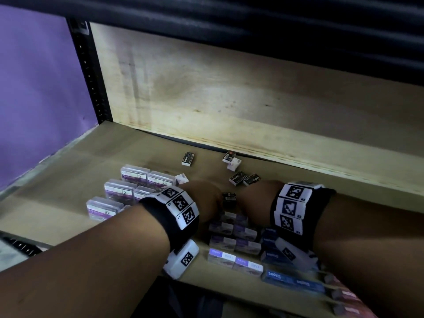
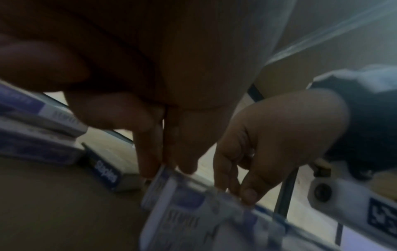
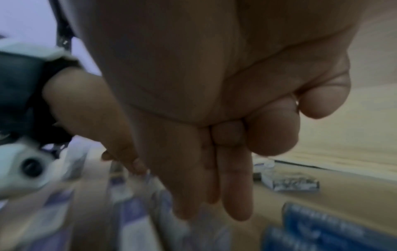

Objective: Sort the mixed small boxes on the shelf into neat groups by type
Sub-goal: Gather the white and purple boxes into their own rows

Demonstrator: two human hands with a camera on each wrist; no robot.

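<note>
While we square up the purple-and-white boxes (image 1: 231,237), our left hand (image 1: 202,203) and right hand (image 1: 257,203) press straight fingers against the row's far end, gripping nothing. Blue boxes (image 1: 291,281) crowd our right wrist; loose black boxes (image 1: 238,177) lie beyond our fingertips, open shelf (image 1: 68,171) leftward.

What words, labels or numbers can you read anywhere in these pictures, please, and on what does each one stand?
"Staples": blue box at the shelf's front edge, seen upside down in the head view.
"Staples": small black box lying loose further back.
"Staples": black box near the back panel.
"Staples": dark blue box in the left wrist view.
Clear plastic cases: purple label print too blurred to read.
Purple-and-white boxes: blurred.
Wristband markers: patterns; small numbers unreadable.
</note>
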